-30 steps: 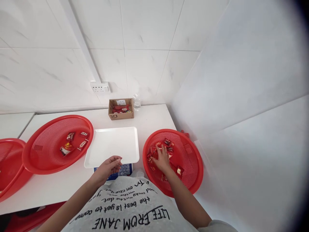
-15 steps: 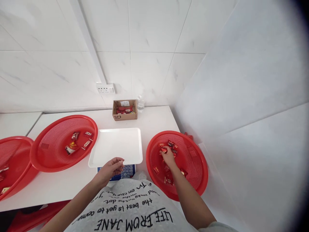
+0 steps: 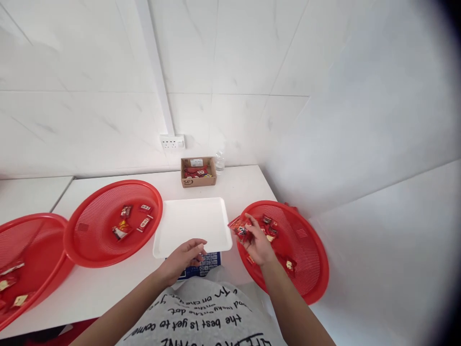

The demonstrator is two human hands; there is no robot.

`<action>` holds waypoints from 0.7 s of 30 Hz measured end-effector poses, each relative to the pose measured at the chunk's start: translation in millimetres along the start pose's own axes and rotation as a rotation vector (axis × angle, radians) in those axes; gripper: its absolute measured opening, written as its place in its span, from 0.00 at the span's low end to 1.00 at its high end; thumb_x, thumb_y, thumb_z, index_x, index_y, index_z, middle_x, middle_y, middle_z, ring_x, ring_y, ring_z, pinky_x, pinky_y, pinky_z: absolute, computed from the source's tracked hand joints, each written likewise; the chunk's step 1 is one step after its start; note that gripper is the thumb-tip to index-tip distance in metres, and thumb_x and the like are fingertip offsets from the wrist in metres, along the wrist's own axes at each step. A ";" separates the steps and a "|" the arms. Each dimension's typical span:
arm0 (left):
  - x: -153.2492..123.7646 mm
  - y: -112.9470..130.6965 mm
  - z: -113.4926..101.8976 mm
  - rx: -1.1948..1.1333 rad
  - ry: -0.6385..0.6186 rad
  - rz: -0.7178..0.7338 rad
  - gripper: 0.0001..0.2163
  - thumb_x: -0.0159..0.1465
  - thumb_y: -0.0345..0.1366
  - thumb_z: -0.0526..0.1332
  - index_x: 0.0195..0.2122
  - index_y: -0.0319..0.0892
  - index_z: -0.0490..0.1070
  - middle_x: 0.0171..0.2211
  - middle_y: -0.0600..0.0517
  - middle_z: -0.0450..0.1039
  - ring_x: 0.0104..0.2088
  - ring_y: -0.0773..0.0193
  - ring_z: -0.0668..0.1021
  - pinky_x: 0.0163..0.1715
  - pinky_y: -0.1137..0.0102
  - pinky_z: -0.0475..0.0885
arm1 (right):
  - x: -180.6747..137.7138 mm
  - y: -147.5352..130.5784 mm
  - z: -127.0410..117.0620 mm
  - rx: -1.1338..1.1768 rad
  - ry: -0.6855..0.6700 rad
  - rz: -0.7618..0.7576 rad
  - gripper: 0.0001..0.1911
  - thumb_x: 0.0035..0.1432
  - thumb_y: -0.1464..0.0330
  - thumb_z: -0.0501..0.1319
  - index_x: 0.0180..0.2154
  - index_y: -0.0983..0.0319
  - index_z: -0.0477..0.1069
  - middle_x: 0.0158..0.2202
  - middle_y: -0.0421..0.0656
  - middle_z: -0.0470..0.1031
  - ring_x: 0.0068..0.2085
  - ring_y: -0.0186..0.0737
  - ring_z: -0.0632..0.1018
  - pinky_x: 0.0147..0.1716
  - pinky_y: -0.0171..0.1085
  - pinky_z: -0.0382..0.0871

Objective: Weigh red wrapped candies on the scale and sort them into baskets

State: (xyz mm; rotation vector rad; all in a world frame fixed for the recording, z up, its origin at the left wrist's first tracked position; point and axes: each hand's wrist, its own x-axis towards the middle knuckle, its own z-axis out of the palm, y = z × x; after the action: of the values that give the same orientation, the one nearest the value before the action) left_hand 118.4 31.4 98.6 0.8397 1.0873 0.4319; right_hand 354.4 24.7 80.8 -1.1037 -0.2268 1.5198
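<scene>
My right hand (image 3: 256, 241) is closed round a bunch of small red packets (image 3: 240, 227), held over the left rim of the red basket (image 3: 309, 259) on the right, which holds several more packets. My left hand (image 3: 185, 257) hovers with loosely curled fingers, holding nothing, at the near edge of the white scale tray (image 3: 192, 223), just above the blue keypad (image 3: 203, 265). The tray is bare.
A second red basket (image 3: 90, 240) with a few packets lies left of the tray, and a third (image 3: 21, 259) at the far left. A small cardboard box (image 3: 198, 172) of packets and a clear bottle (image 3: 219, 161) stand by the wall.
My right hand went from lying flat on the packets in the right basket to gripping a bunch and lifting it left toward the tray. The left hand kept its place by the keypad.
</scene>
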 end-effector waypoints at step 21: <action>-19.8 3.0 -65.9 -0.074 -0.048 0.132 0.16 0.55 0.47 0.62 0.37 0.40 0.69 0.34 0.49 0.73 0.35 0.62 0.74 0.36 0.68 0.67 | -32.4 90.6 100.6 -0.731 -0.191 -0.013 0.15 0.50 0.55 0.60 0.28 0.61 0.66 0.23 0.36 0.66 0.22 0.29 0.64 0.20 0.31 0.56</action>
State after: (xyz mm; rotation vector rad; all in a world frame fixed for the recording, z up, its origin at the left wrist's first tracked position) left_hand 50.9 44.8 99.0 0.8546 0.9691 0.5567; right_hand 215.8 13.1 89.1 -1.5066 -0.9758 1.5684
